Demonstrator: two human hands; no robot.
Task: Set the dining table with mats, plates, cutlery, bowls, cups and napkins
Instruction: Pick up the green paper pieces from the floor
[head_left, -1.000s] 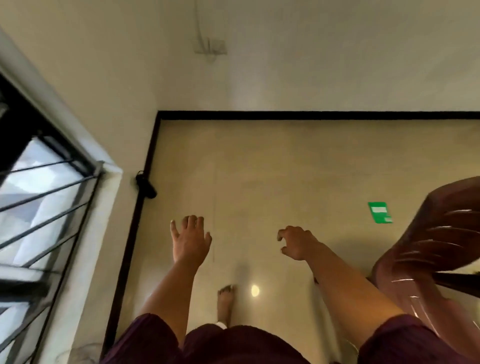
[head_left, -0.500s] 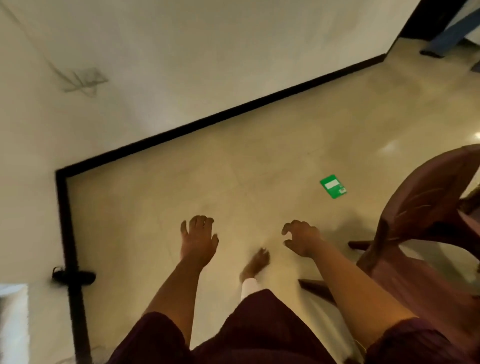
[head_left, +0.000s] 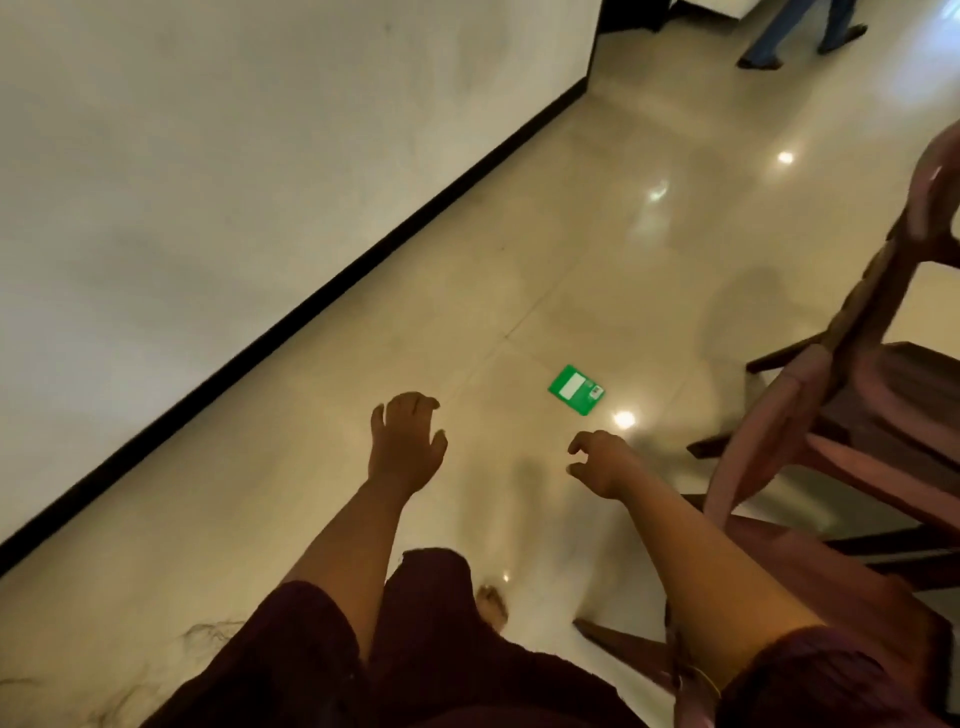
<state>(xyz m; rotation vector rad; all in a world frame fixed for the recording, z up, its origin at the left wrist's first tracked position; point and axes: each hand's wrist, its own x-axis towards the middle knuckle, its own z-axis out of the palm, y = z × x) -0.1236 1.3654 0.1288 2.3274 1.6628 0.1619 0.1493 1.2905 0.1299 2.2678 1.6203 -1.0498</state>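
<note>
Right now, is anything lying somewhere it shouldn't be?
Yes. A small green card lies flat on the shiny floor, beside the brown chair, as if dropped. Both hands hang over the floor and hold nothing. No table things show.

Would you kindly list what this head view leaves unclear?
- Green card on the floor: print too small to read.
- Chair: cut off by the right edge.
- Second person: only legs, cut by the top edge.
- Dining table and tableware: out of frame.
</note>
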